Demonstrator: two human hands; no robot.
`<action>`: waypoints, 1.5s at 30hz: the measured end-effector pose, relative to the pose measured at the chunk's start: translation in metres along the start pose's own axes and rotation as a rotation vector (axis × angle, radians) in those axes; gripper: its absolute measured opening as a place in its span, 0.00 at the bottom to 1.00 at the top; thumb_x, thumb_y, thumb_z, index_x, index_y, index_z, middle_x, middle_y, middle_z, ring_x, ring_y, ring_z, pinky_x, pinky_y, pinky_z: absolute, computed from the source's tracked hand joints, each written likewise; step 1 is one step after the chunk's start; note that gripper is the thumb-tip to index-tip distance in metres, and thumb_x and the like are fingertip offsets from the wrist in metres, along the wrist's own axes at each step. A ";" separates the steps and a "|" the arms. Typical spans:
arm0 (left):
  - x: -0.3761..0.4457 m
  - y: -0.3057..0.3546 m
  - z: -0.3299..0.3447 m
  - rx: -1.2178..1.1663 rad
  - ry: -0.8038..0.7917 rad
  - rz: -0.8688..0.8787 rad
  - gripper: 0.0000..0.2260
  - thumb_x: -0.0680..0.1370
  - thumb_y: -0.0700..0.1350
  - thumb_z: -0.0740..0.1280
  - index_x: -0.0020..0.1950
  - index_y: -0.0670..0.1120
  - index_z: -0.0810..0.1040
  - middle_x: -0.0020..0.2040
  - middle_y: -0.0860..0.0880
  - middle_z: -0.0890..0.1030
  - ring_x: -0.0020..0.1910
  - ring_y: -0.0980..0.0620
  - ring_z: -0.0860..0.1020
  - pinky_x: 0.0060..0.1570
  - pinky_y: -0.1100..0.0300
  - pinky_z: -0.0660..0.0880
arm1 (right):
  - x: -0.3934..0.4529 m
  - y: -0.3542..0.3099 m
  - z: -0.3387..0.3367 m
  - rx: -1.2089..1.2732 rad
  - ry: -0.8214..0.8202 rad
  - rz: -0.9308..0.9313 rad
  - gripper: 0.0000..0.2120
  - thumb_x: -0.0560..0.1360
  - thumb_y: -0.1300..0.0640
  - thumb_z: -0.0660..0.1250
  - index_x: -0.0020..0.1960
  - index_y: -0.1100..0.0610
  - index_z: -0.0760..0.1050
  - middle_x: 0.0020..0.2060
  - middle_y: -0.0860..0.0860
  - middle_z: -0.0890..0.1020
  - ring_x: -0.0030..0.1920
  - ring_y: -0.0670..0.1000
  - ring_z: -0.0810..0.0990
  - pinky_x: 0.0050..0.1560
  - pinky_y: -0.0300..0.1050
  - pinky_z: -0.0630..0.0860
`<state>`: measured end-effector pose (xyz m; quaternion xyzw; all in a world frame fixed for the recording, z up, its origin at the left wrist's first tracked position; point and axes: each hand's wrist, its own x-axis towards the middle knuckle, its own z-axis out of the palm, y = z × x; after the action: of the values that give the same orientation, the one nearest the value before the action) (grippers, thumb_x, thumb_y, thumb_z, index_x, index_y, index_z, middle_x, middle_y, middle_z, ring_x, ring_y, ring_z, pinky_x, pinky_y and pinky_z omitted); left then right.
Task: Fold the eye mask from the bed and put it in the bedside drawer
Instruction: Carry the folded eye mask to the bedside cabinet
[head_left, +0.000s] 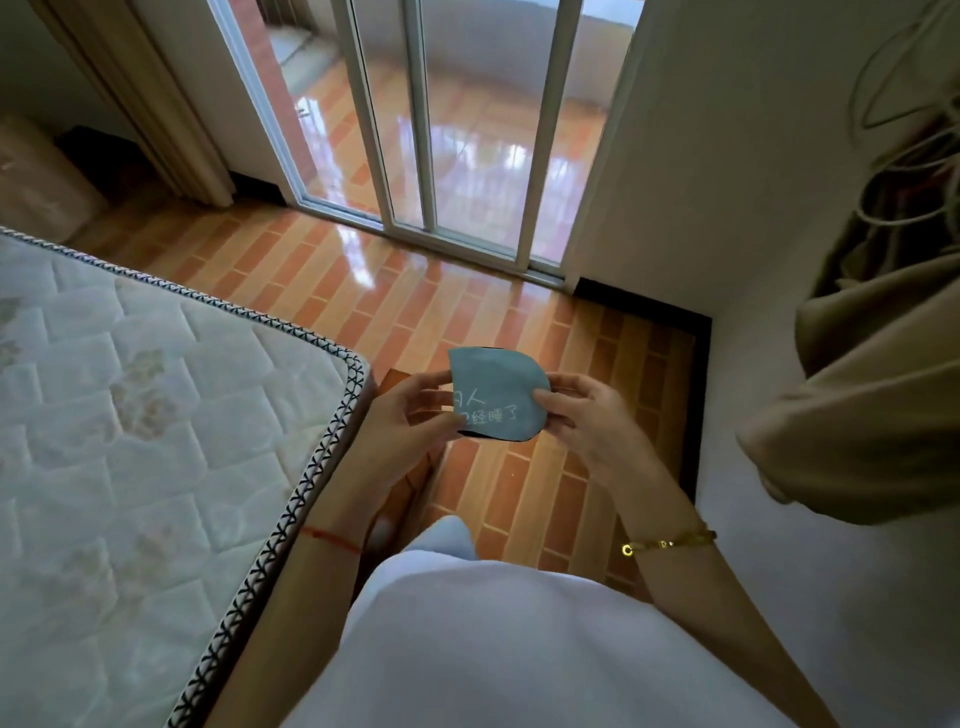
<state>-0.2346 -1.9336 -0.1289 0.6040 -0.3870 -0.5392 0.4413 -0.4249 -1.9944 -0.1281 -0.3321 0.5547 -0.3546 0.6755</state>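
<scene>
- Your fingers are pinching the eye mask from both sides, thumbs lying on the front face, other fingers curling behind it.
- Your left hand is closing on the mask's left edge, thumb pressing near the lower left corner, partly covering the printed text.
- Your right hand is gripping the right edge, thumb tip sitting on the blue fabric just right of the lettering.
- The mask is showing as a folded, rounded blue-grey piece with a dark backing edge peeking out along the bottom; light characters are printed across the lower half.
- You are holding it up in the air in front of your body, above the orange brick-pattern floor, clear of the mattress.
- The mattress is lying to your left, quilted white top with a black-and-white cross-stitch trim at its corner close to your left wrist.
- A red string is circling your left wrist; a gold bracelet is sitting on your right wrist.
- Your white garment is filling the bottom centre of the view.
- A sliding glass door with white frames is standing ahead, shiny tiles reflecting light beyond it.
- A beige cloth is hanging at the right against the wall, with pale cords looped above it.
- A brown wooden piece is showing below your left hand, mostly hidden; can't tell what it is.
</scene>
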 end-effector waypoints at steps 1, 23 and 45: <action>0.006 0.002 0.003 0.000 -0.010 -0.005 0.20 0.73 0.32 0.69 0.63 0.45 0.76 0.53 0.41 0.83 0.50 0.49 0.82 0.48 0.61 0.81 | 0.004 -0.002 -0.004 0.010 0.007 0.002 0.09 0.73 0.69 0.67 0.53 0.65 0.74 0.47 0.57 0.81 0.45 0.54 0.82 0.42 0.40 0.82; 0.258 0.084 0.026 0.009 -0.046 -0.043 0.19 0.73 0.34 0.69 0.62 0.49 0.76 0.52 0.46 0.83 0.50 0.50 0.83 0.44 0.65 0.80 | 0.225 -0.139 -0.013 0.008 0.040 -0.006 0.09 0.73 0.66 0.69 0.52 0.60 0.75 0.47 0.54 0.82 0.47 0.51 0.84 0.42 0.39 0.82; 0.469 0.159 -0.024 -0.164 0.325 -0.086 0.20 0.73 0.31 0.68 0.62 0.45 0.76 0.50 0.48 0.83 0.48 0.51 0.82 0.49 0.61 0.81 | 0.477 -0.278 0.080 -0.172 -0.330 0.081 0.07 0.73 0.67 0.68 0.47 0.58 0.77 0.40 0.51 0.82 0.42 0.49 0.81 0.46 0.44 0.79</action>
<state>-0.1537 -2.4230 -0.1226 0.6612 -0.2388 -0.4826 0.5223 -0.3136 -2.5408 -0.1255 -0.4195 0.4777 -0.2193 0.7401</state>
